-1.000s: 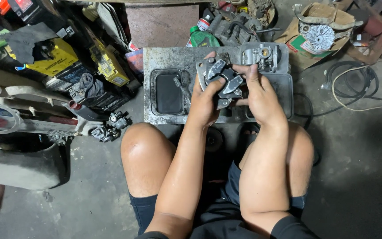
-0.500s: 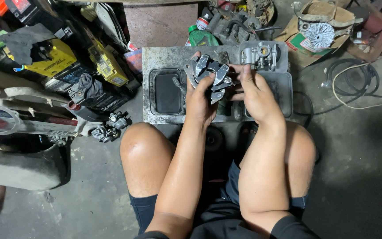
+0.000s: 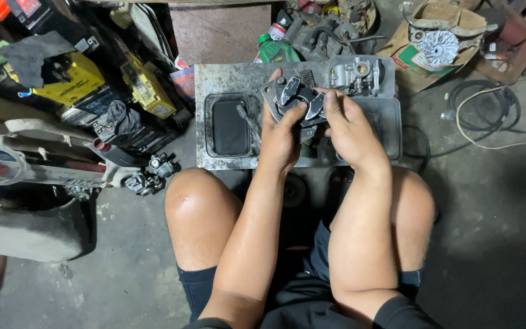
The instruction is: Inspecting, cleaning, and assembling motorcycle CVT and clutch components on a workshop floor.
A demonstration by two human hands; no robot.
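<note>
Head view: left hand [image 3: 281, 137] and right hand [image 3: 348, 131] both grip a metal clutch-like part [image 3: 296, 100] above the steel tray [image 3: 226, 79], twelve o'clock of the knees. Risk: greasy grip may slip, dropping it onto the carburettor [image 3: 354, 74].

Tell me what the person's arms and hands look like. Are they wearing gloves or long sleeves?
No gloves and no long sleeves. The left hand and right hand are bare, and both forearms are uncovered down to the elbows. Only dark short sleeves show near the shoulders. No watch, rings or bands can be seen.
</note>
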